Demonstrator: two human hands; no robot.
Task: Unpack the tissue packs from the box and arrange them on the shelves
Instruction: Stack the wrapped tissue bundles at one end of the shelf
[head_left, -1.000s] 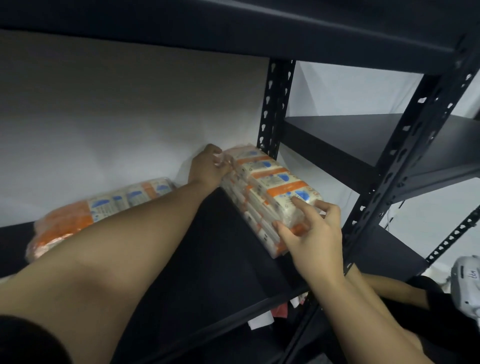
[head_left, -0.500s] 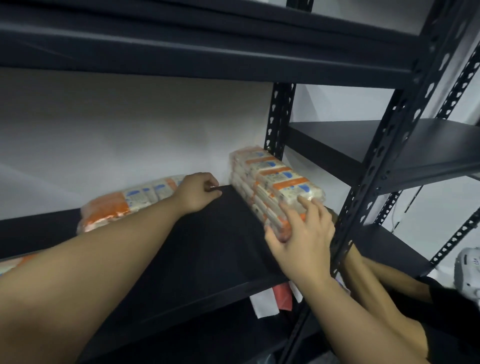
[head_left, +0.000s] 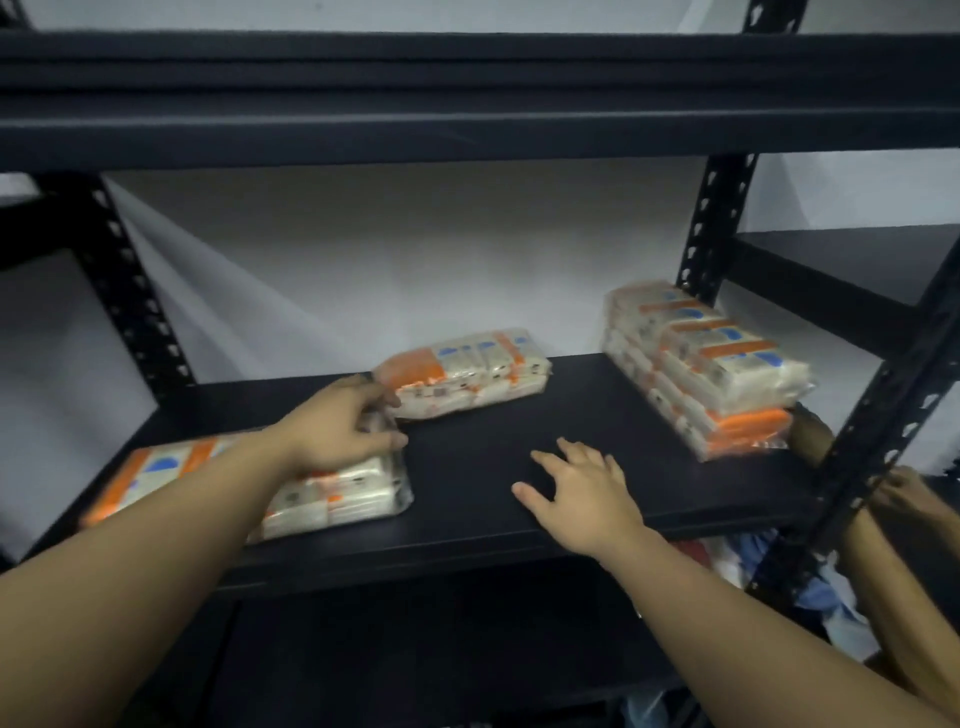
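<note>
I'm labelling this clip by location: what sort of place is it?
Probably a storeroom or stockroom. Black boltless metal shelving with perforated uprights stands against a bare white wall, and wrapped tissue packs sit on it in bulk.

Shelf board: matte black, plain. Uprights black w/ rows of punched holes. Wall behind: off-white/grey, no pattern.

Tissue pack under the left-hand fingers: clear wrap, white tissue inside, orange bands, blue blobs on top. Pack just beyond those fingertips: same white w/ orange end panel, orange stripe, small blue marks. Stack of packs, well to the right of the right-hand fingers: white, orange stripes across the top, blue shapes, solid orange at the near bottom end.

Below the board, right side: blue, white & red items, blurred.
</note>
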